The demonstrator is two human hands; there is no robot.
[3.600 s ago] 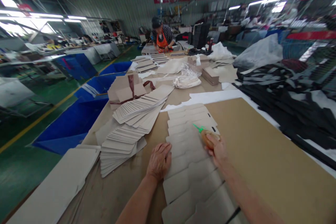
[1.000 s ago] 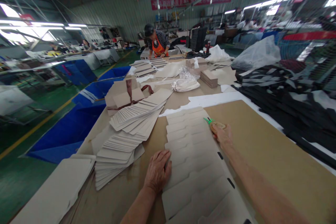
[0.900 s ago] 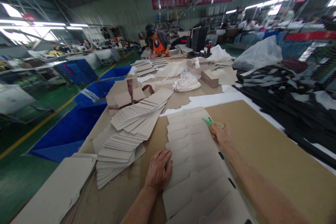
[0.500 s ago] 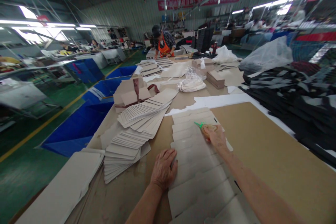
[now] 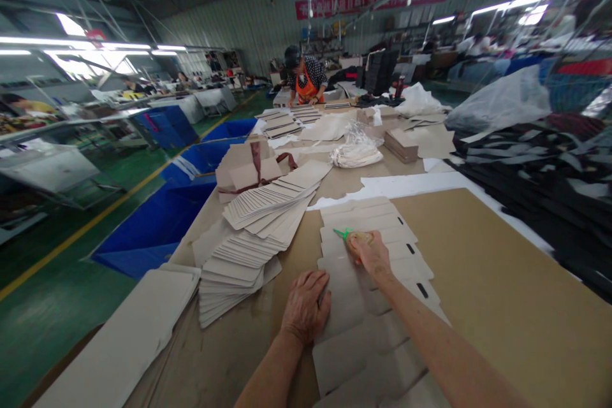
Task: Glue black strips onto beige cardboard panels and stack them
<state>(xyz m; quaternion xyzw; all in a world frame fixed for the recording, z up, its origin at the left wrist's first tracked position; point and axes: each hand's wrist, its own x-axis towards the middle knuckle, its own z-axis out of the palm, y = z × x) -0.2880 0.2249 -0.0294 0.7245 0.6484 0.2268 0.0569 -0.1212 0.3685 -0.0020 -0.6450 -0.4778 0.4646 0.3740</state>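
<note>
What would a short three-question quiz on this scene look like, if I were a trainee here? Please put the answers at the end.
1. Which hand holds the green-tipped tool?
2. True or false: the left hand lies at the left edge of the overlapping pale pieces.
3. What colour is the apron on the person farther along? A) blue B) orange C) white

Key: 1. The right hand. 2. True. 3. B.
</note>
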